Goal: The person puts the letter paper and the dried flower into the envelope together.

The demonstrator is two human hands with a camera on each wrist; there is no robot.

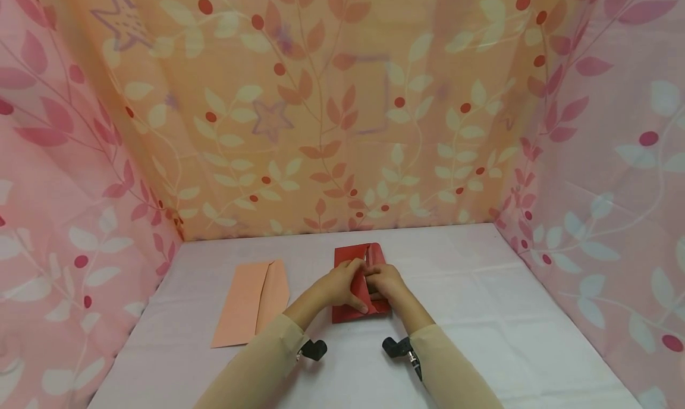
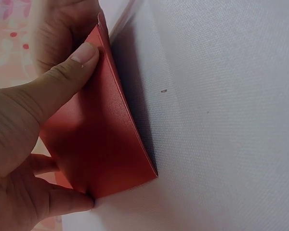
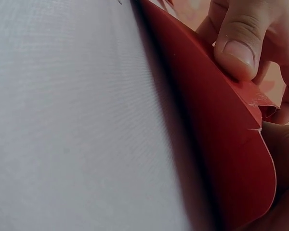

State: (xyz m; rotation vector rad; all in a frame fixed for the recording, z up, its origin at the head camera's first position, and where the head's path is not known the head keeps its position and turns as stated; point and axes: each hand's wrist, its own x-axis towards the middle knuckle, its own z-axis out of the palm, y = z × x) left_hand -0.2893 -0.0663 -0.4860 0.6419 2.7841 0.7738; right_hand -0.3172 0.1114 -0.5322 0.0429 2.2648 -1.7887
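A red envelope (image 1: 345, 257) lies near the middle of the table, its flap (image 1: 377, 254) turned out to the right. My left hand (image 1: 339, 287) holds the envelope's body, with the thumb (image 2: 72, 70) on the face near the open edge and the other fingers spread across it. At the opening is my right hand (image 1: 389, 285), its fingertips reaching between body and flap. Those fingertips are hidden, so whether they pinch anything does not show. In the right wrist view the flap (image 3: 253, 178) bends up beside the right hand.
A salmon-pink envelope (image 1: 241, 302) lies flat to the left, flap side up. White cloth covers the table (image 1: 481, 314). Patterned curtains (image 1: 321, 100) stand behind it and on both sides. Small black devices (image 1: 314, 350) are fixed at both wrists.
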